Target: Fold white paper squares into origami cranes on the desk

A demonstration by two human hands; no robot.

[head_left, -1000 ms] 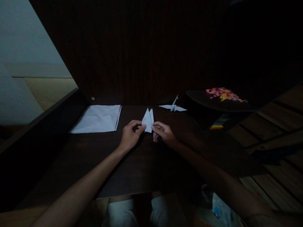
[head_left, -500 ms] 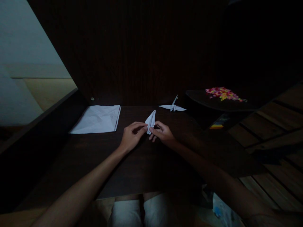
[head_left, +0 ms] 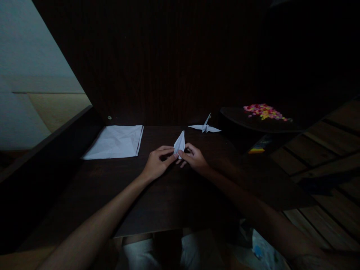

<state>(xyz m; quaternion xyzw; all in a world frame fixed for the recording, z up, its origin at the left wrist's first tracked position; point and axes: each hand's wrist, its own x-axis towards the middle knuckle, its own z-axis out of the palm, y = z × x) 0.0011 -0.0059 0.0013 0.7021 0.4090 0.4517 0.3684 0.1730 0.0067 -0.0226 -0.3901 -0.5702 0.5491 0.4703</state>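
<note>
At frame centre, the left hand [head_left: 158, 162] and right hand [head_left: 196, 159] pinch the folded white paper [head_left: 179, 142] by its lower part, fingers nearly closed. Uneven finger pressure could skew its creases; overpressing could tear it.

Folded paper [head_left: 180, 141] sits between left hand [head_left: 156, 162] and right hand [head_left: 196, 159], mid-worktop [head_left: 152, 210]. Paper stack [head_left: 114, 140] lies on worktop, left of both hands. Paper crane [head_left: 206, 128] lies behind folded paper and to its right, near back panel [head_left: 168, 67]. Farther right: shelf [head_left: 239, 120], pile of small pieces [head_left: 264, 111] on it.
</note>
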